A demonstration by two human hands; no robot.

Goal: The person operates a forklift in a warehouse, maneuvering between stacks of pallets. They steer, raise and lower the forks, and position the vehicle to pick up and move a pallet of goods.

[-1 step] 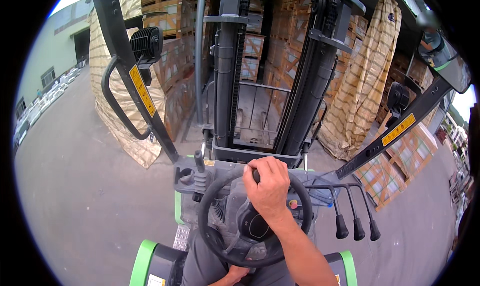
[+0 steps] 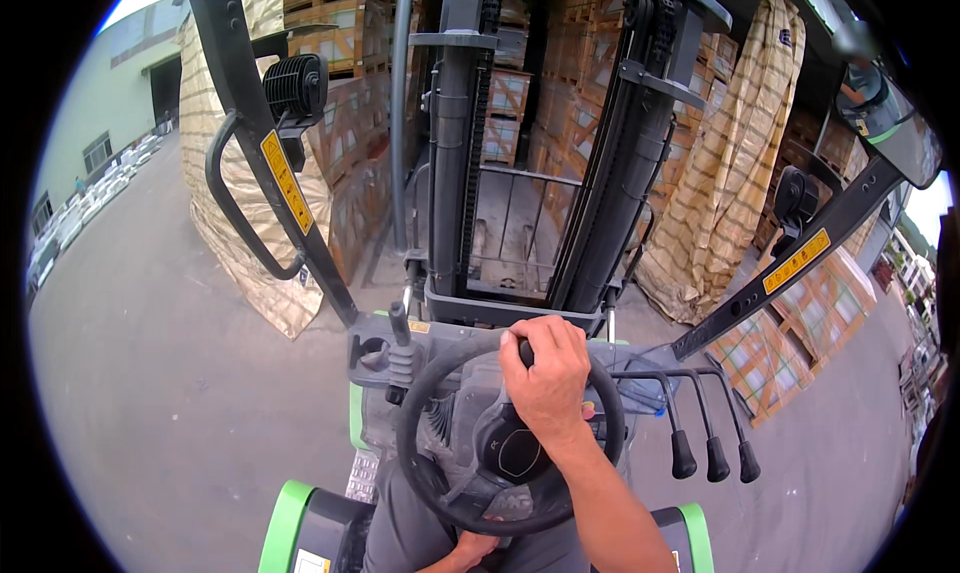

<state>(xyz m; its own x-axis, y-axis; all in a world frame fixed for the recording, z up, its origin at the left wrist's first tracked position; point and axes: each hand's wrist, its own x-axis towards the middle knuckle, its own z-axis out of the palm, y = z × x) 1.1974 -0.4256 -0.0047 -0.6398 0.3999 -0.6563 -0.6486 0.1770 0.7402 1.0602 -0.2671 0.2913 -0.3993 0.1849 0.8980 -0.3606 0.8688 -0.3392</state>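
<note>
I sit at the controls of a forklift, its black steering wheel point(image 2: 412, 473) in front of me. On the wheel's upper right rim my right hand point(image 2: 548, 375) is closed around a black steering knob point(image 2: 526, 353). My left hand point(image 2: 474, 547) is low by my lap, next to the wheel's bottom rim, which covers most of its fingers; whether it grips anything is hidden. Left of the wheel stands a black column lever point(image 2: 400, 325). Several bent control levers with black knobs point(image 2: 718, 460) stick out at the right, away from both hands.
Ahead rises the dark lift mast point(image 2: 452, 173), with stacked wooden crates point(image 2: 572, 123) beyond it. Striped tarpaulins point(image 2: 720, 173) hang on both sides. A crate point(image 2: 790, 338) stands on the ground at the right. Cab posts point(image 2: 262, 143) frame the view, and grey paving point(image 2: 180, 403) lies at the left.
My right hand has shifted slightly to the right along the top of the wheel, together with the knob. My left hand and the surroundings look nearly the same.
</note>
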